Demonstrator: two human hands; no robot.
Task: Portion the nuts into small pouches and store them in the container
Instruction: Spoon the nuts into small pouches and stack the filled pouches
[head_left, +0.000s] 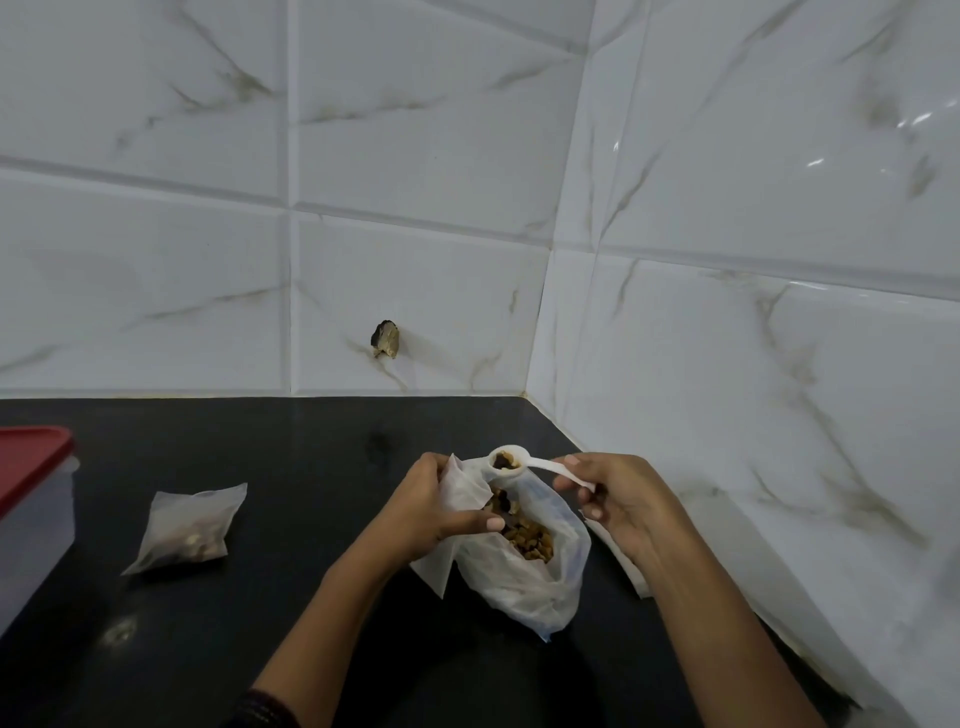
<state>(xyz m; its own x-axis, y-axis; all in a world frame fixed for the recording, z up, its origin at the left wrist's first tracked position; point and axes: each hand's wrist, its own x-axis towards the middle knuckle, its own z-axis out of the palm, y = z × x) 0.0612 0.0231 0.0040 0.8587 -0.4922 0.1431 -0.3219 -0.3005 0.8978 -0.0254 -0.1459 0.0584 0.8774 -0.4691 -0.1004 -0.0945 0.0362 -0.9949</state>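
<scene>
The left hand (434, 506) gripped a small translucent pouch (461, 491), its fingers curled round the far edge and the thumb laid across the near side. The pouch hung partly over the open mouth of a larger clear plastic bag (524, 590), which lay on the black counter (291, 467) between the two wrists. Inside the bag sat a heap of mixed nuts (527, 538) in brown and yellowish pieces, some darker near the top. Whether the held pouch had anything in it could not be told.

The right hand (618, 501) pinched the handle of a white plastic spoon (540, 466) between thumb and fingertips. The spoon's bowl carried a few dark and tan pieces and hovered level, just beside the top edge of the held pouch and above the bag. Under the right hand a flat white sheet (623, 569) lay on the counter beside the bag — it may have been another pouch, but that was unclear.

Well to the left, a filled pouch (187, 525) lay flat on the counter, its contents showing dimly through the lower half. Further left, at the frame's edge, stood the container (36, 525) — a translucent box with a red lid (31, 457) on it, its inside not visible. Behind everything rose white marbled wall tiles (415, 156), one of them with a chipped hole (385, 339).
</scene>
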